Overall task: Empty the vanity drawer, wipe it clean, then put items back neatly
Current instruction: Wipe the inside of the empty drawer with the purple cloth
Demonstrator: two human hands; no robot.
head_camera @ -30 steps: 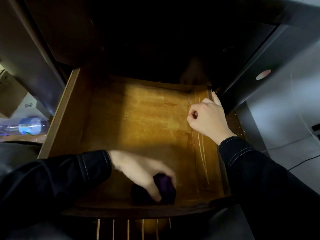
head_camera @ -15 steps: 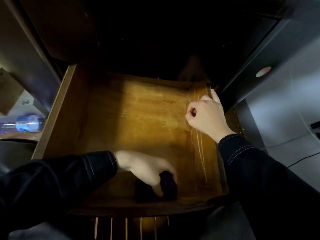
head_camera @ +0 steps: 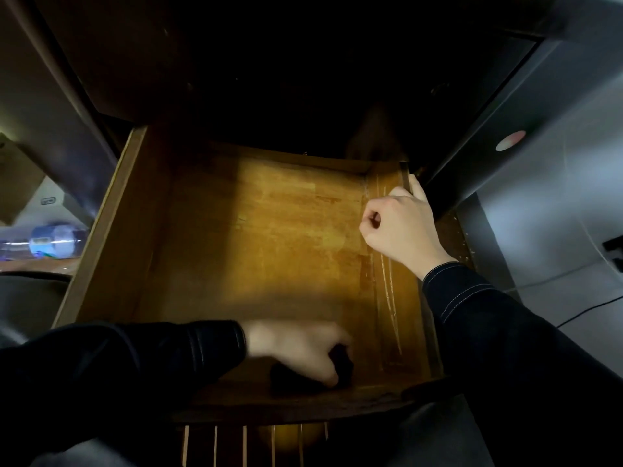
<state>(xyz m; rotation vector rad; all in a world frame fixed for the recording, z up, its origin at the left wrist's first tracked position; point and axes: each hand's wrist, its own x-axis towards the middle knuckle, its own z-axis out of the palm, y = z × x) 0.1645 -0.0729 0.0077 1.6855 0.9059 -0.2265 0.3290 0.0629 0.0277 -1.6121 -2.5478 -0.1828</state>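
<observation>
The drawer [head_camera: 111, 230] stood out from under the vanity [head_camera: 236, 79]. In its near right part, against the front wall, lay the cloth [head_camera: 342, 365] under the left hand [head_camera: 300, 352]. The right hand [head_camera: 401, 227] gripped the drawer's right wall, toward the back. A bottle [head_camera: 55, 244] lay outside, off to the left.

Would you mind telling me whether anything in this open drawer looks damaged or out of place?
Pale scratches run along the drawer beside its right wall, below the right hand. Its floor looks blotchy and worn. No spill shows.
</observation>
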